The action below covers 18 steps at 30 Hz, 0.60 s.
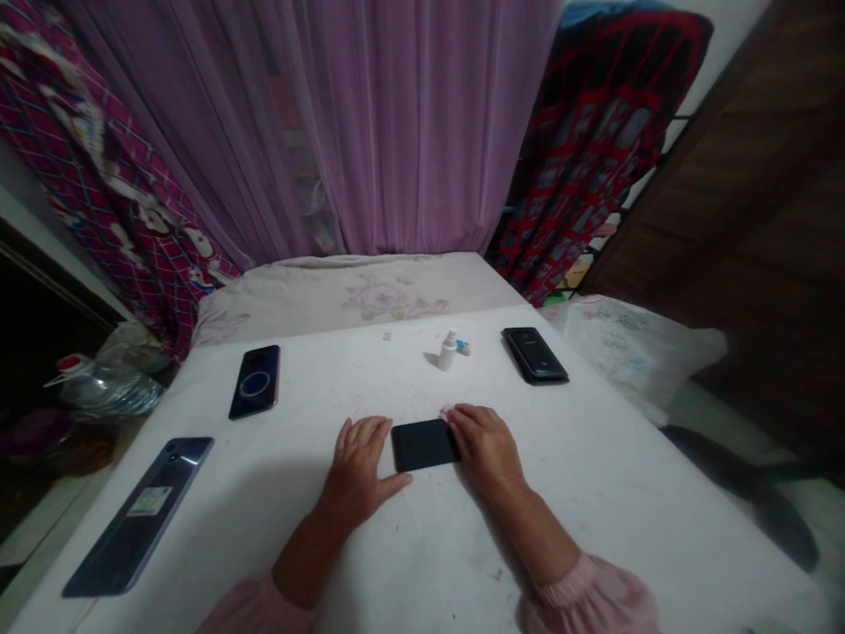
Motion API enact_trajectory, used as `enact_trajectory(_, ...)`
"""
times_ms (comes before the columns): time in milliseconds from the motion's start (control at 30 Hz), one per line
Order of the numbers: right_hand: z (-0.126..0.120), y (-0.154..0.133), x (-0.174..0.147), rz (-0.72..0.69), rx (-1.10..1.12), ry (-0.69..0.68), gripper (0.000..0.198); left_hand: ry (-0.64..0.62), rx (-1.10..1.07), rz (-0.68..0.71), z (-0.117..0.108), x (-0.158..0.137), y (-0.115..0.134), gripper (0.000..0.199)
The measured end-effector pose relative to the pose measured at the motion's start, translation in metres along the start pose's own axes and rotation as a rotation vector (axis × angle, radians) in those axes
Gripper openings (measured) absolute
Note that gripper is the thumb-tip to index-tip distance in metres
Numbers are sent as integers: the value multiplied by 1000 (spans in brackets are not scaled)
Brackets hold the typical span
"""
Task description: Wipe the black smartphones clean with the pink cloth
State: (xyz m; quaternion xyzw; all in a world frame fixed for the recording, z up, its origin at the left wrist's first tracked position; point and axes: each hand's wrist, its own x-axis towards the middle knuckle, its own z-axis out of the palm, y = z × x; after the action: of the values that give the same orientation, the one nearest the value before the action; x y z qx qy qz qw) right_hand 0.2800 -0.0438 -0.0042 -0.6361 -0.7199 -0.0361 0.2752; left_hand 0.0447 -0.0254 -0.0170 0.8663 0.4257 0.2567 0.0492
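A dark smartphone [426,445] lies flat on the white-covered table, between my two hands. My left hand [360,462] braces its left end, the index fingertip at the far corner and the thumb along the near edge. Over the right end rests my right hand [483,445], fingers bent together and covering that edge. A bit of whitish wipe or cloth [447,410] pokes out at the right fingertips; most of it is hidden. Beyond the phone stands a small white spray bottle [447,350], with a small blue-and-white item [463,347] beside it.
On the left lie a phone with a ring on its dark screen [255,382] and a larger phone [140,519] bearing a label. Stacked dark phones [534,356] sit at the right. A small grey square [386,336] lies farther back. Purple curtains [422,132] hang behind the table.
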Motion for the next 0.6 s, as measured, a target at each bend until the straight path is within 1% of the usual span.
enact_trajectory(100,1,3,-2,10,25,34,26,-18,-27,-9,-3,2,0,59)
enact_trajectory(167,2,0,0,2,28,36,24,-24,-46,-22,-4,4,1,57)
enact_trajectory(233,5,-10,4,-38,39,1,23,-24,-61,-33,-4,5,2,57)
enact_trajectory(400,18,-46,15,-146,84,-88,22,-33,-78,-61,-4,5,4,55)
enact_trajectory(500,24,-59,15,-157,109,-91,24,-29,-84,-80,-4,5,5,57)
enact_trajectory(600,25,-64,10,-152,150,-57,25,-22,-91,-92,-5,6,6,57)
